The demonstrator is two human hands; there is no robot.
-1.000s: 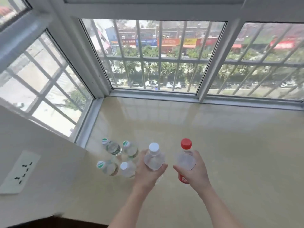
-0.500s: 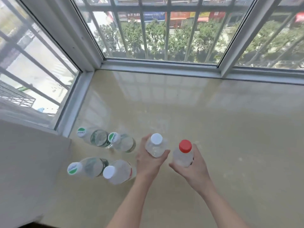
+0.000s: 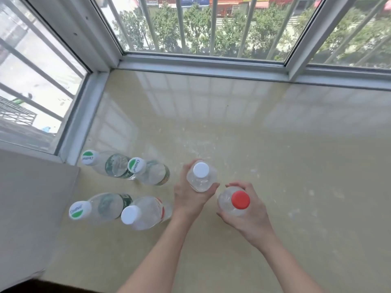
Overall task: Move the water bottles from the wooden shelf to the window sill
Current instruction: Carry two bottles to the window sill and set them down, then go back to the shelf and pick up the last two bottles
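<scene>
Both held bottles stand upright, long axes vertical, caps pointing up toward the camera. The left hand is wrapped around the body of the white-capped bottle, fingers curled behind it and thumb across the near side. The right hand is closed around the red-capped bottle, fingers curved over its far shoulder. The two hands are near each other but not touching; the red-capped bottle sits just right of and nearer than the white-capped one. Whether either base touches the window sill cannot be told.

Left of the left hand, four more bottles stand upright on the sill in two pairs: two green-capped bottles farther away, and a green-capped bottle beside a second white-capped bottle nearer. The second white-capped bottle stands just beside the left wrist.
</scene>
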